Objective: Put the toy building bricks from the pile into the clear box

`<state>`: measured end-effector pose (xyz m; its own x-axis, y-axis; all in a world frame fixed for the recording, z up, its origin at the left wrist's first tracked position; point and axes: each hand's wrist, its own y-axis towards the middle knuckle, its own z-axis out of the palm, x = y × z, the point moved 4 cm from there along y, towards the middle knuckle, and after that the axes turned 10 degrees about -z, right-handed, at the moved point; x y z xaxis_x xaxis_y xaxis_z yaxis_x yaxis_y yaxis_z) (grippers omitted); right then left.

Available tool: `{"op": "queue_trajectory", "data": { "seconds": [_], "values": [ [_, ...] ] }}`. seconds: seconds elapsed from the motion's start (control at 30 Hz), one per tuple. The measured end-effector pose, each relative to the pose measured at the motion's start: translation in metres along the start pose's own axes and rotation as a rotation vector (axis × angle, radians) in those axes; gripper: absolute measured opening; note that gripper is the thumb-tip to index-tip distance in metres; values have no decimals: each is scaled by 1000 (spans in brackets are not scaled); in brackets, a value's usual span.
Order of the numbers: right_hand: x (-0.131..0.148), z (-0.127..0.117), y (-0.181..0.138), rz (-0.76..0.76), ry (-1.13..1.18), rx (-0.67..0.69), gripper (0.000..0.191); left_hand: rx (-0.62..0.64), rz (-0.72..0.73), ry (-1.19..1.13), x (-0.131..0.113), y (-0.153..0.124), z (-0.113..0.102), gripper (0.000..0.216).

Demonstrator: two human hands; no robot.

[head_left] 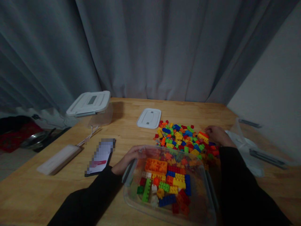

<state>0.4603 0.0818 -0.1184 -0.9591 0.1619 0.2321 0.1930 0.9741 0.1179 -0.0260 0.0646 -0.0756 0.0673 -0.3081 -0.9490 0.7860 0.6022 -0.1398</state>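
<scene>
A clear plastic box (207, 201) holding several coloured building bricks stands on the wooden table near me. My left hand (129, 158) grips the box's far left corner, fingers curled over the rim. Behind the box lies a loose pile of coloured bricks (182, 138). My right hand (217, 135) rests at the pile's right edge, fingers bent down among the bricks; whether it holds one is hidden. Both arms wear black sleeves.
A white lid (149, 118) lies flat behind the pile. A lidded clear container (90, 105) stands at the back left. A white power strip (58, 159) and a card (101, 156) lie on the left. Clear plastic pieces (249, 147) sit at the right. Grey curtains hang behind.
</scene>
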Motion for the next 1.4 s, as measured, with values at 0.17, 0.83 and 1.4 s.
{"op": "queue_trajectory", "data": {
  "seconds": [0.17, 0.83, 1.4],
  "values": [
    [2, 2, 2, -20, 9, 9, 25, 33, 7, 11, 8, 2, -7, 48],
    [0, 13, 1, 11, -4, 58, 22, 15, 12, 20, 2, 0, -4, 44],
    [4, -7, 1, -7, -72, -5, 26, 19, 7, 24, 2, 1, -3, 42]
  ]
}}
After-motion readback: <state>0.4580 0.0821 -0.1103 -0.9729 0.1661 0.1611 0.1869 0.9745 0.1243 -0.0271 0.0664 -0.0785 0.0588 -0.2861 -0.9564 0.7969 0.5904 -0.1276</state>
